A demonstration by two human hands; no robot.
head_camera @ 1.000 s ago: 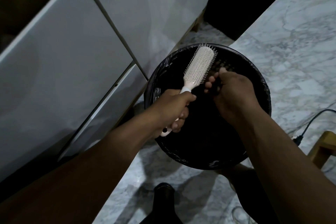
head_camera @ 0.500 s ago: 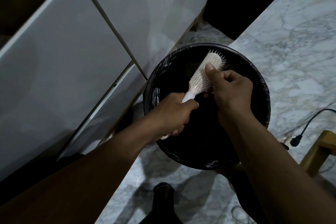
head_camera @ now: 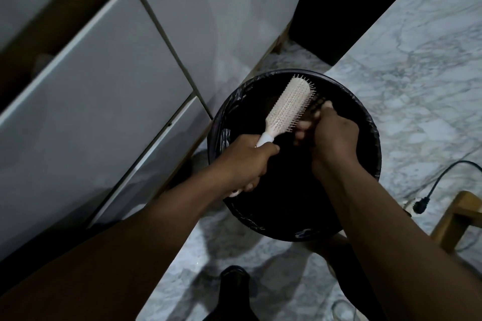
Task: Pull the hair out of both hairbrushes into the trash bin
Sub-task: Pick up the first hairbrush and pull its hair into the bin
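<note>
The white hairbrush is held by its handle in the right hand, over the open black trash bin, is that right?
Not quite. The head view shows the white hairbrush held by its handle in the left hand, not the right. The right hand works at the bristle side. The rest stands: the brush is over the open black trash bin.

Both forearms are bare, with no sleeves, watch or bands showing up to the frame's edge. The left hand (head_camera: pixel 247 159) and right hand (head_camera: pixel 333 135) carry no rings or gloves. At 6 o'clock sits a dark shoe (head_camera: pixel 234 284).
</note>
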